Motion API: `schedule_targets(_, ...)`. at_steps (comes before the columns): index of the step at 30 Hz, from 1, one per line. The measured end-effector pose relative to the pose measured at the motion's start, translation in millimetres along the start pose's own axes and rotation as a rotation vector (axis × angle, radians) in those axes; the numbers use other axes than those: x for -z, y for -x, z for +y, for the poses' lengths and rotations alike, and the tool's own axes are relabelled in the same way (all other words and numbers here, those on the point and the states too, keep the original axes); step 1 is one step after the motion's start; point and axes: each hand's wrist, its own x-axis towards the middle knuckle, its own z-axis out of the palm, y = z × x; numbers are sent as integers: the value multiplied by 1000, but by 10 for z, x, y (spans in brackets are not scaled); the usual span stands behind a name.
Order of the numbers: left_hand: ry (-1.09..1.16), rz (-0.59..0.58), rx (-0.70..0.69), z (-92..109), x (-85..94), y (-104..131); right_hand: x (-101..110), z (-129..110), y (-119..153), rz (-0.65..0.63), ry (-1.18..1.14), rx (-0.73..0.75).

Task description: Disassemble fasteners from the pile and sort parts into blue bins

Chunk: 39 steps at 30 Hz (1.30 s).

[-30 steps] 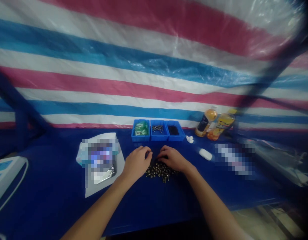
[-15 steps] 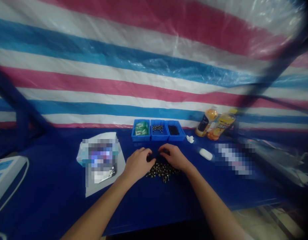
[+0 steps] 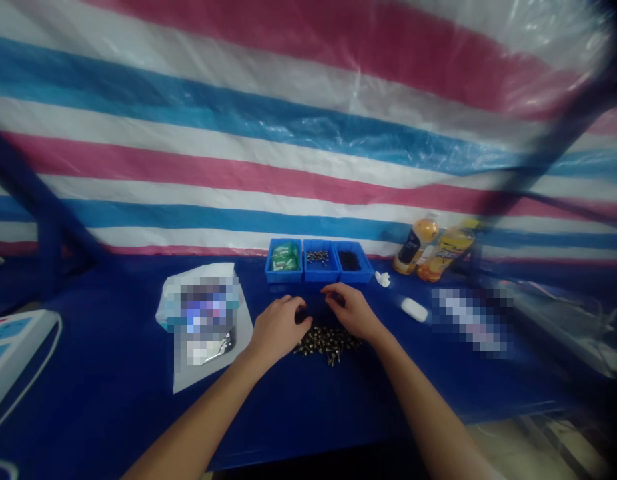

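A pile of small brass-coloured metal pieces, like short screws or fittings point(image 3: 331, 345), lies on the blue tabletop between my hands. My left hand point(image 3: 282, 327) is at the pile's upper left edge, fingers curved and thumb apart from them. On the upper right side, my right hand point(image 3: 352, 311) hovers with its index finger stretched forward and a gap above the thumb. No held piece can be made out in either hand. Beyond them stand three blue bins in a row: one with green packets point(image 3: 285, 257), one with small metal screws point(image 3: 317, 257), one with small black parts point(image 3: 349, 261).
A white plastic bag point(image 3: 193, 273) on a pale sheet lies left. Two drink bottles point(image 3: 415, 247), crumpled tissue point(image 3: 383, 279) and a white rounded case point(image 3: 414, 309) are at right. A white power strip point(image 3: 18, 347) with a cable sits far left. Striped sheeting point(image 3: 268, 167) hangs behind.
My right hand has lifted slightly away from the pile, its index finger straighter and farther from the thumb. My left hand stays nearly still. The whole view has shifted a little.
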Motion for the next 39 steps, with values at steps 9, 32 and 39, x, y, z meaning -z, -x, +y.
schedule_targets(9, 168, 66, -78, 71, 76, -36, -6, -66, -7, 7, -217, -77)
schedule_targets(32, 314, 75, -209, 89, 88, -60, -30, -147, -3, 9, -382, -177)
schedule_targets(39, 293, 72, -213, 80, 91, -56, -18, -131, 4, -62, -298, -159)
